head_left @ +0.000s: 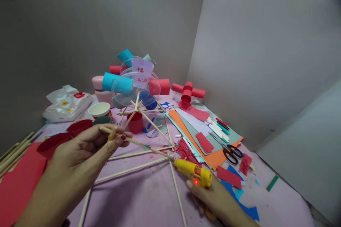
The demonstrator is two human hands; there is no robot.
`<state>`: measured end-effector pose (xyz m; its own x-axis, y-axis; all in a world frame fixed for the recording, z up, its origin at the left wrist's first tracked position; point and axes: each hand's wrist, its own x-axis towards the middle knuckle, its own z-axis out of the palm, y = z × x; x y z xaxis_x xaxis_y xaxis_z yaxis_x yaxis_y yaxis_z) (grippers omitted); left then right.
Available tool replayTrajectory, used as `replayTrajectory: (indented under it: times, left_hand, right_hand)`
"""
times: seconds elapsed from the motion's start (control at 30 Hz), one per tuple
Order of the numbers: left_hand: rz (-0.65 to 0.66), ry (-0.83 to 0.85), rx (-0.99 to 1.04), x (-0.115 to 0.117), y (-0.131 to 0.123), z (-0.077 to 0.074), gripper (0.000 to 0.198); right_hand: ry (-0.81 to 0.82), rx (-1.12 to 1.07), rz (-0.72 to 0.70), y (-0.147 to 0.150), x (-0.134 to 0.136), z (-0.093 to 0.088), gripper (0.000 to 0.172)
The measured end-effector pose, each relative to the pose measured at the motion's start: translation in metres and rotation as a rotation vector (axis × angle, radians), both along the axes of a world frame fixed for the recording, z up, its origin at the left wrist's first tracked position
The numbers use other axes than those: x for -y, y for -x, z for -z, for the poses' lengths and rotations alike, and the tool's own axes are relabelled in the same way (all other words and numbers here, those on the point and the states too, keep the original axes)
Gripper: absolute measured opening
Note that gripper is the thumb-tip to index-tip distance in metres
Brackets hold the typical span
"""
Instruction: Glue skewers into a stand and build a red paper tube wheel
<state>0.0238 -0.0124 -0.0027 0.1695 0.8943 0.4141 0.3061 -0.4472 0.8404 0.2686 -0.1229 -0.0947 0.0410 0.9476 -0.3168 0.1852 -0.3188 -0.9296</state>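
My left hand [77, 159] pinches a thin wooden stick [142, 144] near a joint where stick ends cross, wrapped with something yellowish. The stick slopes down to the right and meets other sticks of a frame [138, 168]. My right hand [213, 198] is wrapped round a yellow hot glue gun [190, 171] with a red light glowing on it. Its nozzle is at the corner where the sticks meet; whether it touches them I cannot tell. Behind stands a stick frame with a wheel of clear plastic discs [122, 94] and coloured paper tubes [160, 87].
Black-handled scissors [232, 153], markers [220, 131] and coloured paper sheets [181, 124] lie at right among scraps. A red tube cross [188, 91] is at the back. Left are a tissue pack [66, 104], a paper cup [99, 110] and spare sticks [16, 154]. Grey walls enclose the table.
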Motion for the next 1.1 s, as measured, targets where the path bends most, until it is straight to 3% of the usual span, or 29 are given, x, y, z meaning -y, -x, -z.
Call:
replayTrajectory:
  times: [0.33, 0.77, 1.1]
  left_hand:
    - [-0.011, -0.011, -0.03, 0.002, -0.005, -0.001, 0.013]
    - [0.046, -0.069, -0.012, 0.004, -0.01, -0.003, 0.008]
    - [0.062, 0.016, -0.074, 0.0, -0.006, 0.007, 0.016]
  right_hand:
    - [0.023, -0.003, 0.016, -0.01, 0.001, 0.0, 0.06]
    - [0.048, 0.003, 0.049, -0.008, 0.0, 0.001, 0.062]
    - [0.036, 0.001, 0.06, -0.006, 0.001, -0.004, 0.06]
